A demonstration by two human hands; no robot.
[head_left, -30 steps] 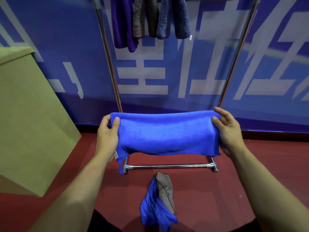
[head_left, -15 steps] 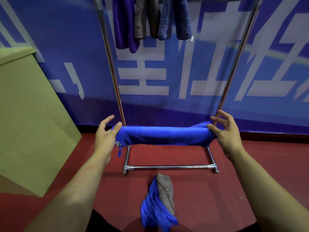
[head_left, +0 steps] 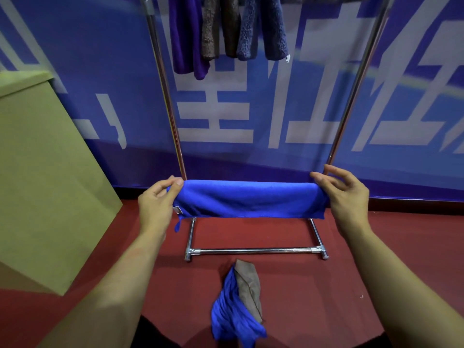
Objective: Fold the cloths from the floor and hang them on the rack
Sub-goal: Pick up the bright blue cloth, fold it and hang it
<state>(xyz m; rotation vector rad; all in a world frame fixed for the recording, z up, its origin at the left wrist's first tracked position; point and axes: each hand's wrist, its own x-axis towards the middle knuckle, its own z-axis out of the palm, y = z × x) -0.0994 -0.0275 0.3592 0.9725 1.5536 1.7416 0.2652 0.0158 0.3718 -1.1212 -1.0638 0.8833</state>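
Both hands (head_left: 251,197) pinch the folded blue cloth's (head_left: 251,199) ends, apparently before the rack (head_left: 253,251).

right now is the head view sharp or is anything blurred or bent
Head view: the blue cloth held between left hand and right hand is fairly sharp; the rack's poles lean inward from wide-angle distortion; the hanging cloths look slightly soft; lighting is even, no harsh glare.

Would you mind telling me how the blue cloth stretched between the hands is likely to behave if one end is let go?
The blue cloth is probably floppy: it sags between left hand and right hand, so a freed end would likely drop. It seems light, held by fingertips alone.
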